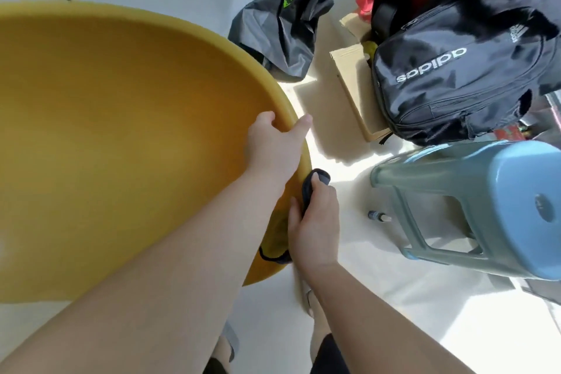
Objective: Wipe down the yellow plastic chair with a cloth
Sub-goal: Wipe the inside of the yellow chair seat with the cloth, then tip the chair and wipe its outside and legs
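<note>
Yellow chair (121, 130), left hand (273, 146) gripping its rim, right hand (315, 222) clutching dark cloth (308, 194)

Showed smooth matt plastic on the yellow chair (121, 130), soft fabric in the cloth (308, 191), glossier plastic on the stool (501, 191).

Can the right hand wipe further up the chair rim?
Probably only slightly: the left hand grips the rim of the yellow chair just ahead of the cloth in the right hand.
</note>
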